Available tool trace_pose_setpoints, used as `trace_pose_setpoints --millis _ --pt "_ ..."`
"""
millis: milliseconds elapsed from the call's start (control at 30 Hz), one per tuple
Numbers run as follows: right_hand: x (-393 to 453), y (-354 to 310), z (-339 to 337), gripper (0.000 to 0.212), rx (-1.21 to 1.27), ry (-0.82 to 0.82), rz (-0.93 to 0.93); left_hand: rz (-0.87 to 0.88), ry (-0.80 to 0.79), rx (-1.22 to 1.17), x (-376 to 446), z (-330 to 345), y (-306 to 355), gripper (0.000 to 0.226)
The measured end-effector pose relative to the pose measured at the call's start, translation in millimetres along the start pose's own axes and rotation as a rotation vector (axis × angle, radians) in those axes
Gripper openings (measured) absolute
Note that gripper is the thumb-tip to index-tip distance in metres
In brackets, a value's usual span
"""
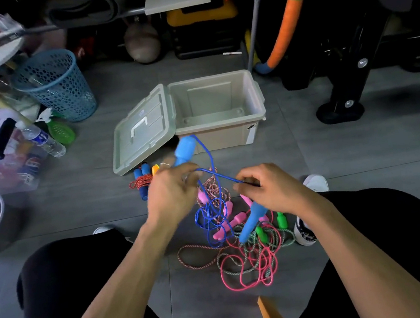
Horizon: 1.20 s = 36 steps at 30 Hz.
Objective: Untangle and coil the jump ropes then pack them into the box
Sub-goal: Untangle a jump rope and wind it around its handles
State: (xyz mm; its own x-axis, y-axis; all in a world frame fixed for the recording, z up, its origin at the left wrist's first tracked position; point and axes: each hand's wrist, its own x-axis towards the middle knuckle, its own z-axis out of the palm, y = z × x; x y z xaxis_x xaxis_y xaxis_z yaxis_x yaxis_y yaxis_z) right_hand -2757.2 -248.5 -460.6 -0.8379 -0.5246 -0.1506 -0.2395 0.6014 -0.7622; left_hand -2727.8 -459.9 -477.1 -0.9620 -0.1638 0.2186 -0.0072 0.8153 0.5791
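Now my left hand (172, 189) grips one light-blue plastic handle (185, 150) and my right hand (268, 191) pinches the blue cord (219, 177) taut, freeing it from the tangled ropes (245, 257) just before the open beige plastic box (217, 108).

The supporting surface is a floor (339, 156) of grey tiles. On it stands an open beige box (222, 132) with its hinged lid (142, 130) folded back to the left, its outer edge resting on the floor; a coiled red rope with blue handles (142, 181) lies just in front of the lid. Nearer the person, a tangled pile of ropes (248, 256) in pink, green and striped cord lies on the tiles, while a blue mesh basket (56, 83), a water bottle (42, 140) and a green spray bottle (58, 128) rest at the far left.
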Motion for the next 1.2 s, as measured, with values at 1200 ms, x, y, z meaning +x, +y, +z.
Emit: trace_pose_setpoints --millis 1200 --pt "22 34 36 0.026 0.769 0.172 0.749 -0.409 -0.487 -0.265 -6 3 -11 0.018"
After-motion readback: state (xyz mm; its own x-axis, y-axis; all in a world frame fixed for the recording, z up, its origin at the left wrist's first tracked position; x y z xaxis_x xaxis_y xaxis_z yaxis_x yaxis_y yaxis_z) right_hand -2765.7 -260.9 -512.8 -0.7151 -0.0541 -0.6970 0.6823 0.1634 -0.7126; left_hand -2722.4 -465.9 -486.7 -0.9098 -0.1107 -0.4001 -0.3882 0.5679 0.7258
